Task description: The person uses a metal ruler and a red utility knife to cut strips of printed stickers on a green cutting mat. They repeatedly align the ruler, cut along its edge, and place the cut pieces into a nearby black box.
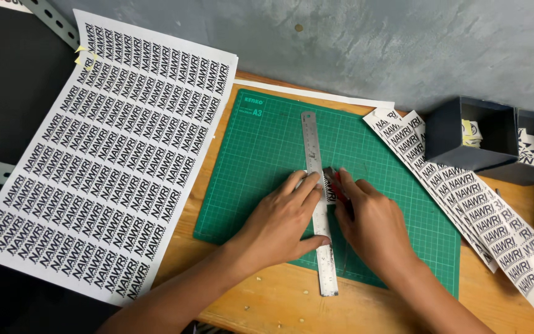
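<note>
Ruler (314, 161): steel, long and narrow, lies lengthwise down the middle of the green cutting mat (261, 161), far end toward the wall, near end past the mat's front edge onto the bench (279, 303).
Left hand (282, 219): flat on the ruler, palm down, fingers (301, 185) spread and pressing across the steel at about mid-length; thumb tucked against the ruler's left side lower down. Not clenched, pinning the ruler.
Right hand (372, 226): just right of the ruler, fingers curled around a small cutter (335, 182) with a red and dark body; tip sits against the ruler's right edge.
Small printed piece (327, 193): white with black lettering, on the mat, partly under the ruler and between the two hands; edges mostly hidden.
Cutting mat: gridded, lies on the wooden bench, slightly turned.
Large printed sheet (106, 154): white, rows of repeated black logos, left of the mat, overlapping the mat's left corner and hanging over the bench's left side.
Cut strips (465, 198): stack of long printed strips, right of the mat, angled, overlapping the mat's right edge.
Dark boxes (471, 133): two open ones at far right by the wall, cut labels inside.
Wall (372, 43): grey, rough, behind the bench.
White strip (316, 94): plain paper, along the mat's far edge.
</note>
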